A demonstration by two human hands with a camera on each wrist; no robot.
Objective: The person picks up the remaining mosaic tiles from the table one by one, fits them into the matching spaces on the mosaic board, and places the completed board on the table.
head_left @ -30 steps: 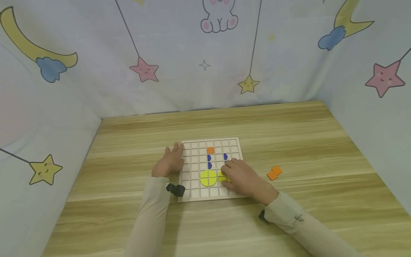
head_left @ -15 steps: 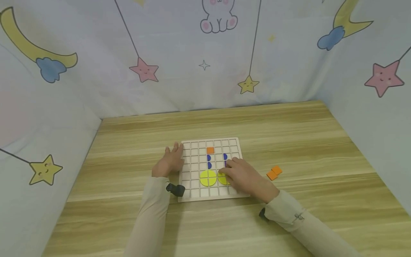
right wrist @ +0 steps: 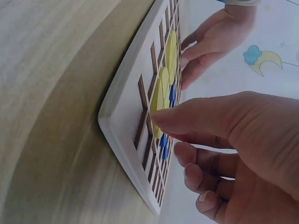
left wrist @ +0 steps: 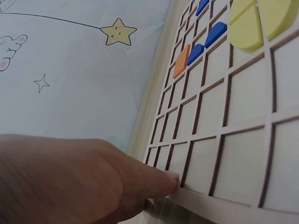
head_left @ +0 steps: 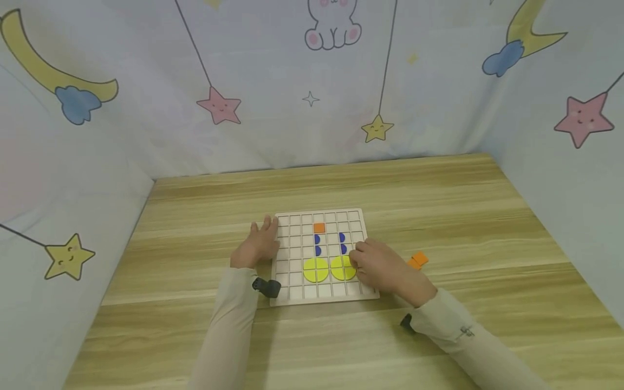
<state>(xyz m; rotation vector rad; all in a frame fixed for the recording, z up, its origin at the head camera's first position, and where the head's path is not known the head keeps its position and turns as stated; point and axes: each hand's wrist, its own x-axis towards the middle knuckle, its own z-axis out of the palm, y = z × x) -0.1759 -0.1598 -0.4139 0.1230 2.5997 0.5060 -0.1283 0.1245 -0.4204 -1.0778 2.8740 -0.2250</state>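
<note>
A pale wooden grid board (head_left: 296, 295) lies on the table. My left hand (head_left: 258, 244) rests at its left edge, fingers spread; in the left wrist view a fingertip (left wrist: 172, 179) presses on the rim. On the board sit two yellow discs made of quarter pieces, the left disc (head_left: 316, 270) and the right disc (head_left: 343, 268). Behind them are small blue half-round pieces (head_left: 318, 250) and one orange square (head_left: 319, 228). My right hand (head_left: 382, 265) hovers at the right disc's outer edge. Its thumb (right wrist: 166, 119) overlaps the yellow in the right wrist view, fingers loosely bent, nothing visible between them.
Two loose orange squares (head_left: 420, 259) lie on the wooden table (head_left: 312, 346) right of the board, partly behind the right hand. A printed cloth wall (head_left: 273, 135) stands behind the table and at both sides.
My right hand has drawn back to the right, baring the whole right yellow disc and the blue pieces behind it. The left hand has stayed put.
</note>
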